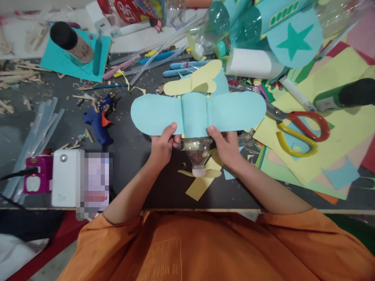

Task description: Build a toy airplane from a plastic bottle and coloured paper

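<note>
Between both hands is a toy plane (194, 115) made from a clear plastic bottle wrapped in light blue paper. Its rounded blue wings spread to either side. The bottle's neck and pale cap (199, 171) point toward my body. My left hand (164, 143) pinches the left wing near its root, thumb on top. On the other side, my right hand (224, 142) grips the right wing's inner edge in the same way. Yellow paper pieces (195, 80) stand at the plane's far end. Below the cap lies a yellow paper cutout (200, 187) on the dark table.
To the left lie a blue glue gun (99, 121), clear glue sticks (35, 144) and a white power bank (66, 177). Scissors (304, 130) with red and yellow handles rest on coloured paper (307, 171) at right. Decorated bottles (249, 23) and markers (187, 65) crowd the back.
</note>
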Tool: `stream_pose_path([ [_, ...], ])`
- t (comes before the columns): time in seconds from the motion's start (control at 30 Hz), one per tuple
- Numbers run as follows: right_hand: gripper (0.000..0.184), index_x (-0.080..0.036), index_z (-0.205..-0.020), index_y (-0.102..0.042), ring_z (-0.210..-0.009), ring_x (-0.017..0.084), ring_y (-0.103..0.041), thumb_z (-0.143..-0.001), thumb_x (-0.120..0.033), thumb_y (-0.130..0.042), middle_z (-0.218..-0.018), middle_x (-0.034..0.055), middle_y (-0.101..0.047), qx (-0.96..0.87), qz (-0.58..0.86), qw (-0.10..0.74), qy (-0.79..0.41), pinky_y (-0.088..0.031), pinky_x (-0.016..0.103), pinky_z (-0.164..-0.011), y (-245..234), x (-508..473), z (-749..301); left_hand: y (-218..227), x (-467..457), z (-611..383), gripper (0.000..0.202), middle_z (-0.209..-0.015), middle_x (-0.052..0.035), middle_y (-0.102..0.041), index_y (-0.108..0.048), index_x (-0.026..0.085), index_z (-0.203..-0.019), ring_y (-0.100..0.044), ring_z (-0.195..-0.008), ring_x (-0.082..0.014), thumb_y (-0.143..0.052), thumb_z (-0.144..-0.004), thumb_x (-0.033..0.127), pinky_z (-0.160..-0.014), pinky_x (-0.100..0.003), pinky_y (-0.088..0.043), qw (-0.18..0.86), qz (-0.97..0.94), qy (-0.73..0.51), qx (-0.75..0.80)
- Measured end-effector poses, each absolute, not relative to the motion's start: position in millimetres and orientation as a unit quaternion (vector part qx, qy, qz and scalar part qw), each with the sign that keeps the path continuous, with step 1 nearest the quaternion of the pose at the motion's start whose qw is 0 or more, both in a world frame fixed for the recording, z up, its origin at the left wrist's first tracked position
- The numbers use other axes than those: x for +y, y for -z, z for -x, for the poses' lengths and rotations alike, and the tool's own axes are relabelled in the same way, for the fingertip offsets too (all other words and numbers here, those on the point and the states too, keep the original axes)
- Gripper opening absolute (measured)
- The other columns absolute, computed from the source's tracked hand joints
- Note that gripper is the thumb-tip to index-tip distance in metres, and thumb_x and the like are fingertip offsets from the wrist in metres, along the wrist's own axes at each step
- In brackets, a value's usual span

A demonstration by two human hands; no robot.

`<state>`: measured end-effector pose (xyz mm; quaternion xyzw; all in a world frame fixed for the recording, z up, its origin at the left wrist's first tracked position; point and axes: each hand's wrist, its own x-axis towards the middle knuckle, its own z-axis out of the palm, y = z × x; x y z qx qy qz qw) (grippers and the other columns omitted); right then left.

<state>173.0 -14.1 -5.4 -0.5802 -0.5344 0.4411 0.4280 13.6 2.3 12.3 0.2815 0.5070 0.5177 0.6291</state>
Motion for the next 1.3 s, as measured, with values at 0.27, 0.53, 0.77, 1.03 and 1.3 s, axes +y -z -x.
stream_pose_path([
  [0.27,0.044,-0.024,-0.108,-0.063,-0.103,0.023,-0.062,-0.083,-0.056,-0.046,-0.094,0.0071,-0.07,-0.555,0.575,0.42,-0.429,-0.044,0.042,-0.101,2.8,-13.1,-173.7,-15.5,2.0,-14.9,0.024,-0.039,0.008,-0.04,-0.048,0.02,-0.06,-0.036,-0.035,-0.005,-0.068,-0.067,0.032,-0.039,-0.019,-0.029,0.633,-0.278,-0.513,0.509],
  [0.53,0.042,-0.022,-0.099,-0.063,-0.098,0.024,-0.062,-0.081,-0.057,-0.049,-0.089,0.008,-0.067,-0.555,0.587,0.419,-0.415,-0.049,0.04,-0.092,4.6,-13.9,-173.0,-16.1,3.4,-15.2,0.028,-0.039,0.0067,-0.041,-0.045,0.019,-0.053,-0.037,-0.035,-0.0043,-0.066,-0.066,0.031,-0.039,-0.02,-0.03,0.639,-0.273,-0.502,0.514],
  [0.77,0.036,-0.021,-0.079,-0.054,-0.085,0.021,-0.061,-0.082,-0.055,-0.046,-0.078,0.0062,-0.059,-0.565,0.572,0.416,-0.425,-0.051,0.038,-0.082,1.7,-11.8,-172.7,-18.0,4.2,-14.6,0.027,-0.039,0.0065,-0.041,-0.043,0.018,-0.05,-0.038,-0.035,-0.0042,-0.061,-0.068,0.027,-0.039,-0.02,-0.031,0.643,-0.277,-0.49,0.518],
  [1.03,0.027,-0.022,-0.082,-0.051,-0.081,0.019,-0.059,-0.081,-0.049,-0.051,-0.081,0.0054,-0.06,-0.555,0.575,0.431,-0.42,-0.05,0.038,-0.083,5.0,-11.4,-173.0,-16.8,5.7,-14.2,0.03,-0.039,0.0058,-0.04,-0.042,0.018,-0.045,-0.039,-0.034,-0.0041,-0.056,-0.071,0.023,-0.04,-0.02,-0.033,0.65,-0.273,-0.481,0.521],
  [1.3,0.029,-0.02,-0.078,-0.055,-0.092,0.022,-0.061,-0.082,-0.048,-0.049,-0.088,0.0084,-0.062,-0.563,0.571,0.418,-0.427,-0.049,0.039,-0.087,3.3,-11.7,-172.8,-11.5,4.7,-18.6,0.027,-0.042,0.0091,-0.038,-0.045,0.019,-0.056,-0.034,-0.035,-0.003,-0.07,-0.063,0.026,-0.036,-0.019,-0.027,0.594,-0.243,-0.519,0.564],
])
